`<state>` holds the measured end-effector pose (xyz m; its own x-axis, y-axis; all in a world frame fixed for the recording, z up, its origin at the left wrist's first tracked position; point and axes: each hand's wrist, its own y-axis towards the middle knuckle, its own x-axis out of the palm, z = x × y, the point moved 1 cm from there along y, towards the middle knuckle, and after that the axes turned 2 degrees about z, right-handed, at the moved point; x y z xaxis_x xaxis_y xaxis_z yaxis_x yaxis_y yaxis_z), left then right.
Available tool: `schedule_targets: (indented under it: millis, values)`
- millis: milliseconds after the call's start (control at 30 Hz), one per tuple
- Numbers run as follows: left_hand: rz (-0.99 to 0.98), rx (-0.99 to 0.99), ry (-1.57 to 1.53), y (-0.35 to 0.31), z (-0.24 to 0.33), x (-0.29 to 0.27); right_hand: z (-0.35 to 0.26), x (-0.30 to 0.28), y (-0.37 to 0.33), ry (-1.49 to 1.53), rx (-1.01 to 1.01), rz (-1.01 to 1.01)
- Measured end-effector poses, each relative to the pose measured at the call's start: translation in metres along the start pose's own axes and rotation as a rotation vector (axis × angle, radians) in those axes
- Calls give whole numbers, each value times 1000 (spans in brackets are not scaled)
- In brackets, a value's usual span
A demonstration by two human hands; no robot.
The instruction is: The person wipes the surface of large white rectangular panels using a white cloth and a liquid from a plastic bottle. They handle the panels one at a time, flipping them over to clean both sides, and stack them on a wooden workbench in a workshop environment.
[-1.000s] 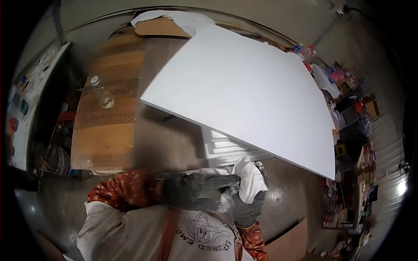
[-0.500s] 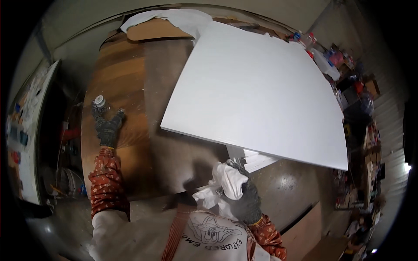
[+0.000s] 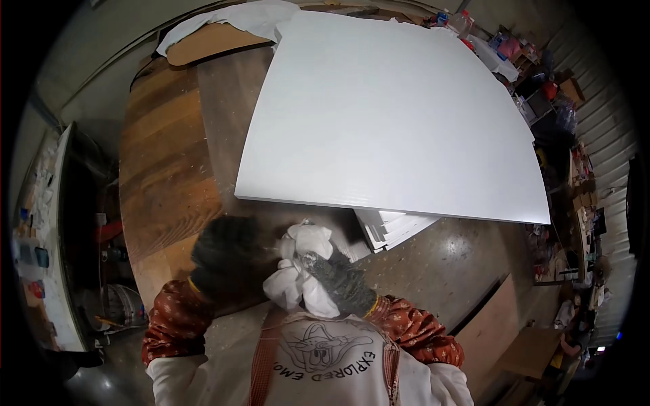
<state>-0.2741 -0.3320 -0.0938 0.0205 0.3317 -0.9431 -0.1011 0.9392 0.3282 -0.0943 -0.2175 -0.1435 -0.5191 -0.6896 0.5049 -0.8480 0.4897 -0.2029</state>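
Right hand: gloved in dark grey, fingers closed on a bunched white cloth; we see the cloth squeezed into folds, its loose part hanging down toward the apron.
Left hand: also gloved, over the near edge of the tabletop, left of the cloth; it is motion-blurred, so we cannot tell whether its fingers are apart or together, or whether they hold anything.
Cloth's place: in front of the chest, at the tabletop's near edge, just short of the near left corner of the white panel.
Gap between gloves: too blurred for us to say whether the left hand touches the cloth.
White panel: flat over the right part of the tabletop, its near right corner jutting out above the floor; we see white boards under its near edge.
Far left corner: a brown board lies there, partly under a white sheet.
Step in hand: we judge it to be handling the cloth close to the body, both hands drawn together.
Next move calls for: in our judgement, a firm right grip and care to keep the loose folds clear of the left glove.
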Motion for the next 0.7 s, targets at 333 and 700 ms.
schedule_targets:
  millis: [333, 700]
  values:
    - [74, 203, -173, 23, 47, 3, -28, -16, -30, -191, 23, 105]
    - [316, -203, -208, 19, 51, 80, -66, -173, -154, -26, -514, 389]
